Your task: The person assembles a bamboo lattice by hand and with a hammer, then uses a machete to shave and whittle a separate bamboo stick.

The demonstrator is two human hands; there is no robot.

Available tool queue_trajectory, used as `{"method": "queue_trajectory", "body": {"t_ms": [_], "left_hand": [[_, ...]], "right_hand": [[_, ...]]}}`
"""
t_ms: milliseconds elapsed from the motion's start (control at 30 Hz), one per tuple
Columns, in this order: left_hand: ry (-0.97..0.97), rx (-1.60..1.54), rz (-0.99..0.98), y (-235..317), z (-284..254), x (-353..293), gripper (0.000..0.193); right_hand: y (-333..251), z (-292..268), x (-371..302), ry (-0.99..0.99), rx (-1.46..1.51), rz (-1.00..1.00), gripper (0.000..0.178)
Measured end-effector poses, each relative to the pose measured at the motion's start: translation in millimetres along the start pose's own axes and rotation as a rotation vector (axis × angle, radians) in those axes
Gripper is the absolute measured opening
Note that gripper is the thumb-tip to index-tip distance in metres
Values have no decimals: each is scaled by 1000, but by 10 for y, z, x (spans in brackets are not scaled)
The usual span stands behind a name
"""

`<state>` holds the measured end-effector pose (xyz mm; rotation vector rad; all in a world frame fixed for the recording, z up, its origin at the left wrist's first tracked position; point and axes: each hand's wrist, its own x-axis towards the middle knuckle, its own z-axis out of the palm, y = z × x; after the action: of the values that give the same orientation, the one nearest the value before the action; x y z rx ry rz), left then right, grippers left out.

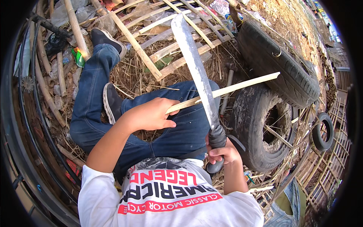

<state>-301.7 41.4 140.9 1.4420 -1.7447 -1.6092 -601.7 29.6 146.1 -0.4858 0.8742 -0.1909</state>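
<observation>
Over our lap, just right of centre, we see the long knife (196,72) standing up the frame, its blade running from the black grip near five o'clock toward twelve o'clock, tip close to the bamboo lattice (177,41). Our right hand (223,153) is wrapped tight round that black handle, fingers curled closed, at about five o'clock of the picture's centre. Our left hand (151,113) sits near the centre, clenched on one end of a pale bamboo strip (227,90). That strip runs out toward two o'clock, crossing the blade; the two appear to touch where they cross, the strip lying across the edge side of the steel.

Beneath both hands we make out our blue jeans (94,94), one leg stretched toward eleven o'clock and ending in a dark shoe (107,38), the other shoe (110,102) tucked in at nine o'clock. Our white shirt (166,200) with red and black print fills six o'clock.

Toward three o'clock lie two worn black tyres (261,128), one leaning over the other, and a smaller tyre (323,132) farther out. A hammer (228,81) rests on the dry straw between our knee and the tyres. At ten o'clock we see thick bamboo poles (75,28) among plastic litter, with black hose (36,94) curving down the left rim.
</observation>
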Motion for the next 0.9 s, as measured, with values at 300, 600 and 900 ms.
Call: {"method": "queue_trajectory", "body": {"t_ms": [300,600,900], "left_hand": [[-107,-122,-96,-130,-78,-152,36],[-522,-968,-126,-425,174,-75,45],[-678,-1241,-114,-535,370,-138,47]], "right_hand": [[-15,65,15,456,-128,-334,32],[36,242,109,497,-518,-372,30],[-38,46,99,494,-736,-503,33]]}}
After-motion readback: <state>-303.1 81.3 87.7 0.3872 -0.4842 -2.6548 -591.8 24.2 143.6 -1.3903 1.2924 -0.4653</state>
